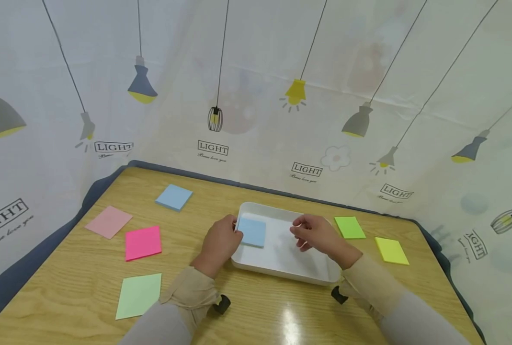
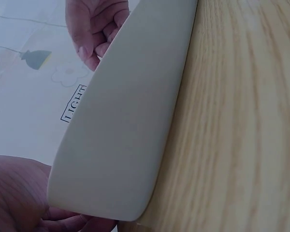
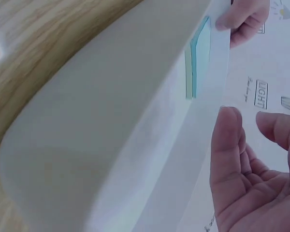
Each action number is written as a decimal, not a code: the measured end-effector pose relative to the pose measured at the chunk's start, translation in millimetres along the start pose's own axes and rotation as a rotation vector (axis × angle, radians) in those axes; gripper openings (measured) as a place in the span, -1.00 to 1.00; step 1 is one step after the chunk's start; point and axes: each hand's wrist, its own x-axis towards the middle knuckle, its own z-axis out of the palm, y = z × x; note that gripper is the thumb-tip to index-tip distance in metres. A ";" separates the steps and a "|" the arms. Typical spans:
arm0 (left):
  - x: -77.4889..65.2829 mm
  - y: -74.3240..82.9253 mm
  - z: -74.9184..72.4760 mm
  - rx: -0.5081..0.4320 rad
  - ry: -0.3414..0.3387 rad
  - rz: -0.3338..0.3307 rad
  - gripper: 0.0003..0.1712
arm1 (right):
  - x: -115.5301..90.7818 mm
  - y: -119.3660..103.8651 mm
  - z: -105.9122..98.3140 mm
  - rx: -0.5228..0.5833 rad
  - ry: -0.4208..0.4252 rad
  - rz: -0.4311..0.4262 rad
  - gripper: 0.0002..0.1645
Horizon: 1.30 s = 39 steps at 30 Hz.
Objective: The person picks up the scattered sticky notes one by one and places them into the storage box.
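Note:
A shallow white tray (image 1: 281, 261) sits on the table, a blue sticky-note pad (image 1: 254, 233) inside it against the left end. In the right wrist view the pad (image 3: 202, 55) shows a paler layer along its edge. My left hand (image 1: 221, 242) grips the tray's left wall, thumb at the rim beside the pad and the other fingers outside. Over the right half of the tray hovers my right hand (image 1: 318, 235), its fingers loosely bent. A gap shows between that thumb and fingertips (image 3: 227, 118), with nothing held there.
To the left lie sticky-note pads: blue (image 1: 174, 197), pale pink (image 1: 109, 222), bright pink (image 1: 143, 243) and pale green (image 1: 138, 296). Right of the tray are a lime-green pad (image 1: 349, 227) and a yellow pad (image 1: 392, 250). A lamp-print curtain (image 1: 260, 158) hangs behind the wooden table (image 1: 256, 311).

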 end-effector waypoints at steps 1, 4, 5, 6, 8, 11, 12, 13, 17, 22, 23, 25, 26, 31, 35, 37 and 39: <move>0.1 -0.1 0.0 0.000 0.000 0.000 -0.64 | -0.5 2.1 -2.8 0.003 0.005 -0.005 -0.66; 0.4 -0.4 0.2 -0.007 -0.002 0.000 -0.63 | -2.7 7.7 -10.8 0.011 0.001 -0.024 -0.63; 0.5 -0.6 0.2 -0.009 -0.003 0.001 -0.63 | -3.5 9.3 -13.2 0.017 0.002 -0.028 -0.62; 0.4 -0.6 0.3 -0.010 -0.004 0.002 -0.63 | -4.3 11.0 -15.7 0.018 0.002 -0.032 -0.61; 0.3 -0.4 0.6 -0.011 -0.005 0.004 -0.63 | -6.6 14.1 -20.5 0.016 0.003 -0.037 -0.60; 0.0 0.5 0.5 -0.011 -0.001 0.000 -0.64 | -9.4 18.3 -26.7 0.010 0.020 -0.027 -0.61; -0.2 1.0 0.1 -0.011 -0.001 0.000 -0.64 | -10.2 20.0 -28.7 0.008 0.028 -0.021 -0.62; -0.1 1.4 -0.1 -0.012 0.000 -0.002 -0.64 | -11.1 21.7 -30.5 0.006 0.034 -0.016 -0.63; -0.8 2.5 -1.6 -0.008 -0.003 -0.004 -0.63 | -14.0 29.4 -38.2 0.008 0.061 -0.004 -0.62; -1.2 2.4 -0.9 0.000 -0.005 -0.011 -0.62 | -19.4 36.9 -51.7 0.019 0.090 -0.003 -0.59; -1.1 2.5 -0.5 0.000 -0.005 -0.014 -0.62 | -22.2 34.3 -54.5 0.027 0.090 -0.001 -0.59; -1.1 2.7 -0.3 -0.002 -0.004 -0.013 -0.61 | -23.9 35.8 -60.9 0.039 0.098 0.002 -0.56; -1.2 2.8 -0.4 -0.004 -0.006 -0.012 -0.61 | -24.8 36.2 -64.0 0.045 0.103 0.009 -0.56; -1.7 2.9 -1.0 -0.011 -0.013 -0.019 -0.61 | -25.8 47.0 -78.4 0.050 0.113 -0.003 -0.48; -1.5 2.4 -0.9 -0.017 -0.011 -0.020 -0.64 | -27.6 55.7 -88.4 0.061 0.132 0.004 -0.42; -1.6 2.7 -1.1 -0.019 -0.011 -0.018 -0.63 | -28.2 60.7 -93.1 0.066 0.152 0.014 -0.40; -1.8 3.2 -1.5 -0.019 -0.012 -0.015 -0.63 | -28.6 66.3 -98.1 0.070 0.167 0.021 -0.40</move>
